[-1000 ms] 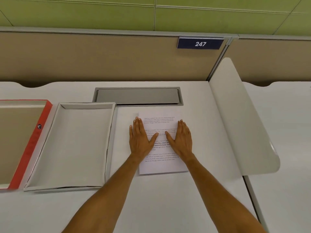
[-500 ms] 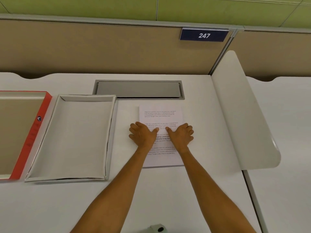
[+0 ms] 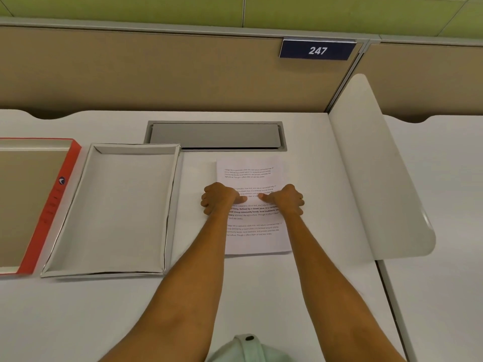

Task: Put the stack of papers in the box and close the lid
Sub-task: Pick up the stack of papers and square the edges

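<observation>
The stack of papers (image 3: 252, 173), white sheets with printed text, lies flat on the desk right of the box. My left hand (image 3: 219, 198) curls over its left edge and my right hand (image 3: 285, 199) over its right edge. Both thumbs press on the top sheet and nearly meet in the middle. The open white box (image 3: 117, 210) sits to the left, nothing in it. Its lid (image 3: 62, 184), red-rimmed and turned inside up, lies further left, cut off by the frame edge.
A grey cable hatch (image 3: 215, 135) is set into the desk just behind the papers. A curved white divider (image 3: 379, 178) stands along the desk's right side. A tan partition with a sign 247 (image 3: 317, 50) closes the back.
Both hands lay flat on the top sheet a second ago. They have since slid apart and curled their fingers down over the side edges of the stack, thumbs staying on top.
</observation>
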`<state>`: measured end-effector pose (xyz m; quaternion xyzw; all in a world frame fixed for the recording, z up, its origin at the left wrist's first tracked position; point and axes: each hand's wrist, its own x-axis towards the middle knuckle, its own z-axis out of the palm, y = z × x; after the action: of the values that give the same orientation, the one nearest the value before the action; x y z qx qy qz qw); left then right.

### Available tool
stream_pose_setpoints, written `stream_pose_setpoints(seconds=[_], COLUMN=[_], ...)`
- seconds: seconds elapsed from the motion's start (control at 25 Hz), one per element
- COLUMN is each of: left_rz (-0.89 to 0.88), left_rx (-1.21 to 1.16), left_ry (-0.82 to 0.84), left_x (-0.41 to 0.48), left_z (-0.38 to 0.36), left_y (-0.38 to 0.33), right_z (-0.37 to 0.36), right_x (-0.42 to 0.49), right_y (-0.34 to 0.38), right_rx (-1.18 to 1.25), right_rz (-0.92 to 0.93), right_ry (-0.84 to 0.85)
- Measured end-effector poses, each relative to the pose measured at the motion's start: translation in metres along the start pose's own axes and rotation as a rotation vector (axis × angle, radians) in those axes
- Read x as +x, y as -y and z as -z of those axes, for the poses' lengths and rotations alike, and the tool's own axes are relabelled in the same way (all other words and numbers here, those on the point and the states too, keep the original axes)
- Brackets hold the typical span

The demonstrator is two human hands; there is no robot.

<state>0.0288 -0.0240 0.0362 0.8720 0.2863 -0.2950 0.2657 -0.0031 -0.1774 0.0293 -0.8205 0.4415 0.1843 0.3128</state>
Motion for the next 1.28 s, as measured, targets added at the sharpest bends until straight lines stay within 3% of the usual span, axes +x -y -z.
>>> stream_pose_setpoints(seconds=[0.2, 0.44, 0.6, 0.8, 1.04, 1.28], left_rz=[-0.01, -0.047, -0.054, -0.178, -0.309, -0.307], left_rx=[0.001, -0.061, -0.203, -0.198, -0.196, -0.363], left_ry=[0.005, -0.112, -0.056, 0.001, -0.119, -0.036], left_x=[-0.003, -0.01, -0.01, -0.002, -0.014, -0.022], left_z=[0.0, -0.011, -0.008, -0.006, -0.016, -0.007], left_y=[0.001, -0.003, -0.003, 0.013, 0.02, 0.022], right_z=[-0.006, -0.011, -0.015, -0.012, -0.005, 0.008], right_x=[-0.009, -0.017, -0.021, -0.014, -0.025, -0.046], right_y=[0.001, 0.001, 0.001, -0.004, -0.002, -0.003], right_rx=[0.054, 0.123, 0.077, 0.126, 0.085, 0.185], right_rz=[0.031, 0.069, 0.067, 0.049, 0.182, 0.263], right_ry=[-0.032, -0.059, -0.138, -0.067, -0.048, -0.114])
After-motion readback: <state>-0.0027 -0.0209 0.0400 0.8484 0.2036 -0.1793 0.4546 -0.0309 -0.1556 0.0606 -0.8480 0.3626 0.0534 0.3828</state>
